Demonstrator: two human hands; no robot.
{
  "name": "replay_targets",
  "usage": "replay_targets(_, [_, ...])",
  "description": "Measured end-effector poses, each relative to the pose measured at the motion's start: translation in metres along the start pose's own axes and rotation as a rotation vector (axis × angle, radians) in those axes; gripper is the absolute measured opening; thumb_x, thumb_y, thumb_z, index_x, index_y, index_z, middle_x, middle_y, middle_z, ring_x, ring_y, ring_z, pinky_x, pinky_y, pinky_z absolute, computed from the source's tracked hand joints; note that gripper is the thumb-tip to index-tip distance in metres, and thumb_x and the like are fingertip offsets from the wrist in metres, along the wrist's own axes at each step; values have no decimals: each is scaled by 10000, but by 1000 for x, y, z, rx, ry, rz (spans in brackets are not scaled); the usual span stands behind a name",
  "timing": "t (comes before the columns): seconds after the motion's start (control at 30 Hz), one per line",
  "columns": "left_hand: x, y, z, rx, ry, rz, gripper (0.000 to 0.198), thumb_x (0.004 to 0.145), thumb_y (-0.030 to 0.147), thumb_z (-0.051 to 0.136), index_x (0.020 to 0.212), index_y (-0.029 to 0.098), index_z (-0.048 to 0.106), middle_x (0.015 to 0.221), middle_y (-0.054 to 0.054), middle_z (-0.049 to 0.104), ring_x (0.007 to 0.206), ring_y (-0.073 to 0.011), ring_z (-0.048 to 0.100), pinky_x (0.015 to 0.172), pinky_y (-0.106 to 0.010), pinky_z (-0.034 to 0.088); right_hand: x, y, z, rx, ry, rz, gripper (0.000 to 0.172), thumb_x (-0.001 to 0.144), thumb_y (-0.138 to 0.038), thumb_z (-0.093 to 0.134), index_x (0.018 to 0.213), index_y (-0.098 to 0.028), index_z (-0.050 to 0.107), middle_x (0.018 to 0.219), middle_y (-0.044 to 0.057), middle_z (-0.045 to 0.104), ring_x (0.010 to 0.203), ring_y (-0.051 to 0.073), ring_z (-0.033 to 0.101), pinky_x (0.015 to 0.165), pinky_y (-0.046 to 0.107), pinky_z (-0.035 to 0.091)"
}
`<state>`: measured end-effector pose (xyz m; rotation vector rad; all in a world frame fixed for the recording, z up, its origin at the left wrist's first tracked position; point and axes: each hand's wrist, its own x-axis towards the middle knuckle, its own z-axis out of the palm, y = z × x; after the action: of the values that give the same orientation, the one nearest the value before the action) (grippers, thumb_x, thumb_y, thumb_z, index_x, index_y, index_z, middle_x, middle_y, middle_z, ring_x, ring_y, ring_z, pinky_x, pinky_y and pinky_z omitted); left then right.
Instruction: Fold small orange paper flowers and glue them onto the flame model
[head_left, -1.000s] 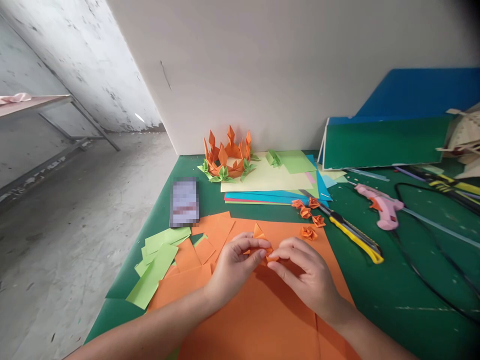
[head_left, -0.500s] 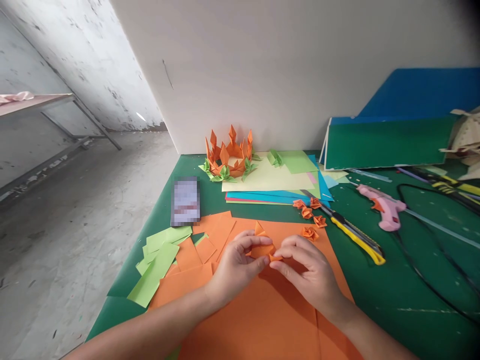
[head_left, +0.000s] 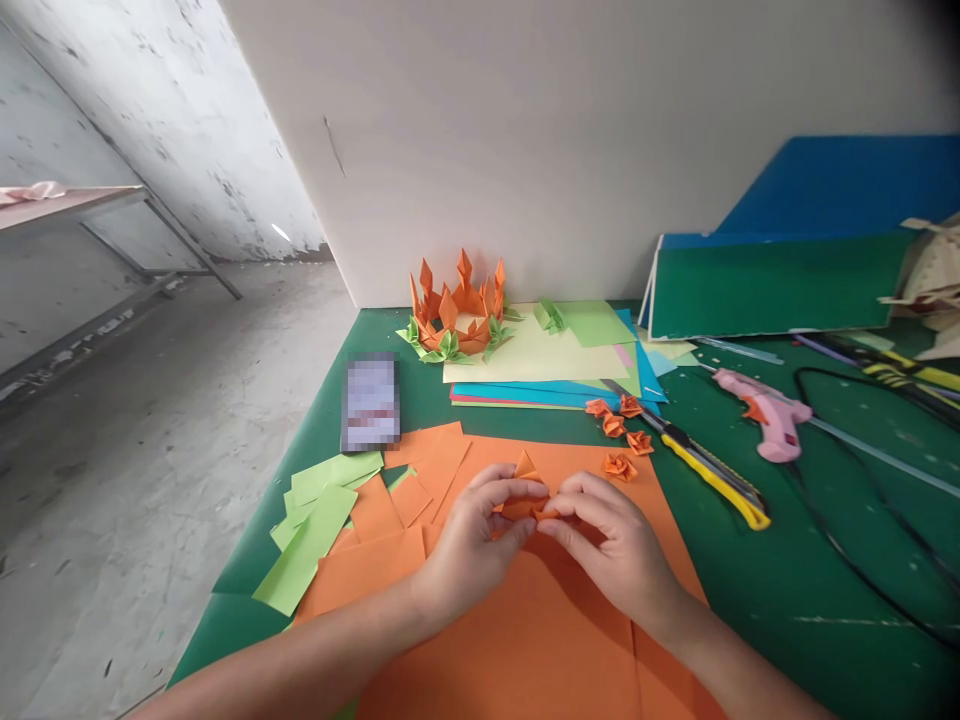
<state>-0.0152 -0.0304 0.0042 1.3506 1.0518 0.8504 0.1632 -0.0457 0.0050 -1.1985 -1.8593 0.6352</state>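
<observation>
Between both hands is a small piece of folded orange paper [head_left: 527,468], one pointed flap sticking up, the rest largely covered by fingers. My left hand [head_left: 484,525] pinches it from the left with thumb and fingers. From the right, my right hand [head_left: 611,530] grips a folded edge, its fingertips close to those of the left. Beneath them lies a large orange sheet [head_left: 517,630]. Several small orange paper flowers [head_left: 619,466] rest just beyond my right hand. An orange paper crown with green leaves [head_left: 459,320] stands farther back.
Green paper strips [head_left: 311,545] and orange pieces [head_left: 375,510] lie left, near a blurred phone-like rectangle [head_left: 371,400]. Coloured sheets [head_left: 525,360] are stacked behind. A yellow utility knife [head_left: 712,475] and a pink glue gun [head_left: 772,410] with a trailing cord are to the right.
The right fingers have shifted slightly left, closer to the left thumb. The paper's pointed flap has tilted and moved a little right. Everything else stays in place.
</observation>
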Motion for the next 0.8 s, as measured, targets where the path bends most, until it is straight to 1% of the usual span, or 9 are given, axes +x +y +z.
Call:
replay_targets(0.17, [0,-3,0,-23,-4,23,240,821,198,644,1043,256,715,1192,-113,551,1358,-308,362,835,-324,556,0,1,0,-27,-12,-19,109,924,-237,561,836,-229,623,767,17,558,725,154,572,629,272,476])
replay_targets(0.27, [1,-3,0,-21,-9,27,244,816,195,649,1044,252,715,1196,-111,533,1315,-308,412,842,-327,555,0,0,1,-28,-16,-18,106,923,-226,561,837,-229,622,767,17,565,727,155,578,628,267,477])
replay_targets(0.4, [1,-1,0,24,-33,24,263,826,152,603,1048,251,706,1173,-90,503,1152,-255,549,816,-316,558,0,-1,1,-22,-32,7,114,920,-215,558,823,-226,616,774,17,571,718,150,583,618,260,481])
replay_targets(0.53, [1,2,0,69,-68,47,286,835,117,558,1049,245,698,1106,-76,502,1004,-202,595,768,-299,561,0,-2,1,-20,-56,32,132,924,-228,551,811,-226,619,774,19,577,721,153,587,614,263,483])
replay_targets(0.63, [1,2,0,64,-70,60,278,841,126,557,1052,243,696,1089,-78,502,988,-202,591,747,-294,562,1,-2,1,-9,-56,44,138,923,-242,554,806,-226,624,768,16,578,714,152,589,610,263,486])
replay_targets(0.8, [1,0,2,9,-49,60,245,845,173,590,1052,251,695,1108,-82,492,1061,-228,572,752,-290,565,0,-1,4,3,-19,77,176,923,-287,557,765,-225,600,736,15,564,690,159,578,589,269,479])
